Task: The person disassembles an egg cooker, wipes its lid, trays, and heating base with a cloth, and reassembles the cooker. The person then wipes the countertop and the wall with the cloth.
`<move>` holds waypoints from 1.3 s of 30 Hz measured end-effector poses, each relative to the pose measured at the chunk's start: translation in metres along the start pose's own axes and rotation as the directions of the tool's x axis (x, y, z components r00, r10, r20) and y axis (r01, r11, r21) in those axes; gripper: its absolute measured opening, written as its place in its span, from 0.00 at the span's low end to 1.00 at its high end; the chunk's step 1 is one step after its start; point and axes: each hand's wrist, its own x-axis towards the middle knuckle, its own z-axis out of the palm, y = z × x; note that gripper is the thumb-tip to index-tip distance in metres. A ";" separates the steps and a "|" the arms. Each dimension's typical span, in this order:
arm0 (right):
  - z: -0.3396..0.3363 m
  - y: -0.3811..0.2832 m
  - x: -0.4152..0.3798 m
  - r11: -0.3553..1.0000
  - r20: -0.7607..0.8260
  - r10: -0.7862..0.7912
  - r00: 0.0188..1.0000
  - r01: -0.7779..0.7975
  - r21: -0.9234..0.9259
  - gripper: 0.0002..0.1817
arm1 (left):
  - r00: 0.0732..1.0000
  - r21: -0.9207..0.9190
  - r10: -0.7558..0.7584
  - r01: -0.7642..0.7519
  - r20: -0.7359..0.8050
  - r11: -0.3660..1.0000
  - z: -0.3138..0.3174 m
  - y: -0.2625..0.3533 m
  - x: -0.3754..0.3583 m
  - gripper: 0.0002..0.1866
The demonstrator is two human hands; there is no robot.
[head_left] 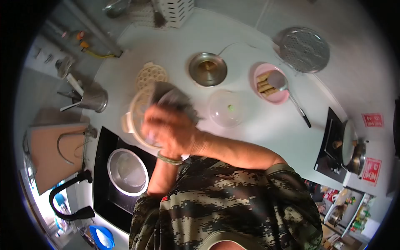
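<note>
On the far left a cutting board (54,152) sits by the sink (104,166). A black tap (68,196) bends over the sink edge. A metal cup (93,99) with tools in it stands above the board. In the sink lies a shiny metal bowl (127,172).

Next comes the person's work. A cream pot (135,118) stands on the white counter (250,129), right beside the sink. Both arms meet over the pot. The left hand (152,133) reaches up from below with a green bangle (168,159) on its wrist. It is at the pot's rim, but the other hand covers it, so its grip cannot be told. The right hand (173,125) is closed tight around a grey cloth (173,98). The cloth is bunched up and sticks out above the fingers, over the pot's mouth. The hand looks blurry.

Just above the pot lies a round cream tray (151,75) full of holes. To the right of it is a steel bowl (207,68) with something brown inside. Below that bowl rests a clear lid (226,108) with a green knob, flat on the counter near the cloth.

Further right is a pink plate (256,73) with brown pieces of food on it. A metal ladle (287,93) rests across the plate, and its dark handle points down to the right. Above it a round steel steamer plate (304,49) lies on the counter.

At the far right a stove (331,154) holds a metal pan (354,152)
</note>
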 end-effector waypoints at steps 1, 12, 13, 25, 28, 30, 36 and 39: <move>0.000 -0.002 -0.009 0.999 0.099 -0.049 0.994 0.051 -0.019 0.08 | 1.000 -0.183 -0.006 0.007 0.004 0.983 -0.005 0.006 -0.002 0.17; -0.007 0.011 -0.018 0.985 -0.051 0.170 0.984 -0.168 0.034 0.08 | 0.997 -0.425 0.067 -0.048 0.030 0.904 0.042 0.026 -0.017 0.16; -0.008 0.012 -0.029 0.971 0.039 0.221 0.974 -0.224 0.083 0.07 | 0.991 -0.270 0.129 -0.135 -0.042 0.953 0.028 0.021 -0.016 0.17; -0.163 0.155 -0.067 0.350 -0.280 0.853 0.440 -0.881 -0.317 0.27 | 0.839 0.524 0.177 0.144 -0.514 0.840 0.038 0.036 0.023 0.07; -0.155 0.169 -0.060 0.203 -0.231 0.922 0.310 -0.896 -0.395 0.25 | 0.806 0.833 0.478 0.034 -0.349 0.552 0.007 0.016 0.034 0.09; -0.146 0.186 -0.061 0.183 -0.152 0.948 0.280 -0.869 -0.460 0.24 | 0.785 0.915 0.529 0.113 -0.321 0.388 0.010 0.021 0.034 0.11; -0.140 0.220 -0.066 0.216 -0.073 0.957 0.280 -0.859 -0.464 0.18 | 0.811 0.979 0.549 0.180 -0.203 0.096 0.020 0.032 0.028 0.15; -0.142 0.209 -0.057 0.198 -0.259 0.902 0.345 -0.865 -0.461 0.17 | 0.765 0.983 0.644 0.127 -0.010 -0.136 0.038 0.039 0.027 0.17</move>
